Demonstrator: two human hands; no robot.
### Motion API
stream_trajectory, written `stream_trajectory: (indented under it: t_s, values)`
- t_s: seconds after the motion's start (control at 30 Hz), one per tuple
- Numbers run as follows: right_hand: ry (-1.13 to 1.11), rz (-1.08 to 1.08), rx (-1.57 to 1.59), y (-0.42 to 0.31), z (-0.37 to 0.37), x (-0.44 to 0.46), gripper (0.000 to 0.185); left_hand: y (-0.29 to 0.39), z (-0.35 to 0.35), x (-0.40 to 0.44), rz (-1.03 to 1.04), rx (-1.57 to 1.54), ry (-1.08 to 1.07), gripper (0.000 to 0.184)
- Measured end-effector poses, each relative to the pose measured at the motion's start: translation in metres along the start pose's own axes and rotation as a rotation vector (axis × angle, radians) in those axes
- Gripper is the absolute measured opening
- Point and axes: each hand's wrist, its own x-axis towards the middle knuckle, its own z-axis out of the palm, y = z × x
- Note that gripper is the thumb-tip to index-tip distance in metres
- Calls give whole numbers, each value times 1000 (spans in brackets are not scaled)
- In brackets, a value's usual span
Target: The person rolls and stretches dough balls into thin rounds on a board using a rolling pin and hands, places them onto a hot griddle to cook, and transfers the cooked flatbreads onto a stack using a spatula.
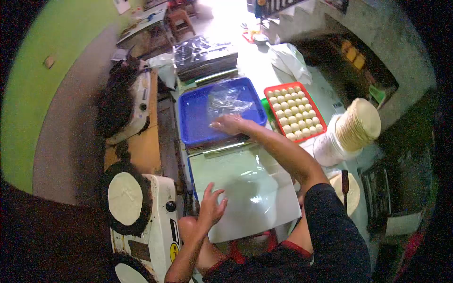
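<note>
My right hand (229,123) reaches over the blue tray (191,137), with its fingers bent together at the near edge of a crumpled clear plastic sheet (231,101). The exact grip is partly blurred. My left hand (213,205) hovers over the left side of a pale board (245,221), fingers apart and holding nothing. A smooth, shiny clear sheet (250,174) covers the board. To my left, a round flat dough sheet (125,198) lies on a dark round griddle (143,221).
A red tray (322,120) of white dough balls (295,113) stands at right. Near it, a tall stack of flatbreads (357,127) tops a white tub (328,148). A white stove (163,188) lines my left; a black plastic-covered stack (205,56) sits behind the blue tray.
</note>
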Motion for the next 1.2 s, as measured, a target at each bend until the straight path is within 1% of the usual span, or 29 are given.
stream_trajectory:
  t_s: [0.03, 0.07, 0.1, 0.13, 0.17, 0.23, 0.27, 0.3, 0.33, 0.37, 0.4, 0.43, 0.47, 0.5, 0.53, 0.57, 0.63, 0.67, 0.77, 0.8, 0.87, 0.9, 0.93, 1.0, 1.03, 1.07, 1.1, 1.17, 1.2]
  values:
    - [31, 10, 18, -7, -16, -20, 50, 15, 9, 5, 14, -50, -34, 38]
    - [104, 39, 62, -7, -40, -38, 56, 37, 18, 16, 95, -89, -19, 37]
    - [140, 34, 206, 12, -64, -49, 53, 63, 30, 30, 55, -243, -103, 37]
    - [320, 17, 218, 35, -85, -66, 49, 90, 44, 47, 12, -395, -185, 37]
    - [357, 28, 345, 54, -113, -91, 43, 113, 60, 66, -34, -544, -267, 37]
    - [575, 187, 297, 140, -140, -121, 39, 150, 108, 115, -76, -651, -310, 36]
    - [579, 402, 101, 175, -154, -143, 37, 164, 129, 147, -43, -624, -261, 39]
    - [651, 326, 170, 234, -147, -160, 35, 176, 151, 180, -10, -596, -210, 42]
    - [484, 598, -73, 249, -163, -181, 35, 175, 186, 217, -65, -705, -141, 45]
    - [527, 700, -60, 291, -155, -196, 36, 167, 221, 256, -121, -811, -72, 47]
    - [438, 848, 9, 276, -169, -212, 39, 161, 244, 295, -182, -872, -91, 44]
    - [480, 855, -49, 303, -160, -218, 41, 151, 265, 332, -243, -932, -106, 43]
    - [519, 860, -106, 346, -141, -224, 43, 120, 292, 368, -227, -816, -117, 48]
    - [556, 866, -160, 376, -128, -227, 45, 118, 293, 383, -293, -619, -78, 52]
    - [521, 921, -94, 378, -129, -228, 50, 118, 292, 396, -367, -427, -54, 56]
    - [530, 926, -29, 381, -128, -227, 48, 150, 268, 392, -509, -150, 20, 57]
    - [545, 936, 100, 388, -124, -224, 45, 144, 262, 404, -526, -242, -146, 49]
    - [561, 910, 107, 390, -123, -221, 43, 129, 277, 417, -559, -129, -76, 40]
    - [601, 871, 146, 405, -115, -218, 35, 96, 297, 432, -570, -340, -112, 39]
    - [619, 873, 171, 411, -110, -215, 33, 91, 298, 435, -620, -332, -121, 39]
    - [698, 867, 242, 422, -104, -208, 29, 84, 299, 433, -504, -141, -36, 26]
    - [721, 873, 189, 441, -93, -202, 28, 86, 296, 435, -436, -48, 12, 20]
    - [830, 781, 436, 468, -82, -203, 28, 89, 289, 441, -431, -87, -19, 21]
    - [845, 743, 468, 441, -94, -212, 29, 87, 274, 439, -448, -167, -91, 24]
    - [766, 800, 252, 391, -119, -225, 29, 84, 269, 434, -463, -207, -131, 25]
    - [753, 825, 319, 374, -130, -234, 28, 90, 256, 425, -390, -320, -127, 37]
    - [785, 777, 341, 362, -136, -240, 26, 102, 237, 419, -309, -432, -114, 50]
    - [843, 643, 381, 335, -148, -257, 25, 117, 198, 400, -112, -694, -80, 43]
    - [879, 562, 583, 328, -146, -267, 25, 123, 175, 401, -40, -598, -136, 42]
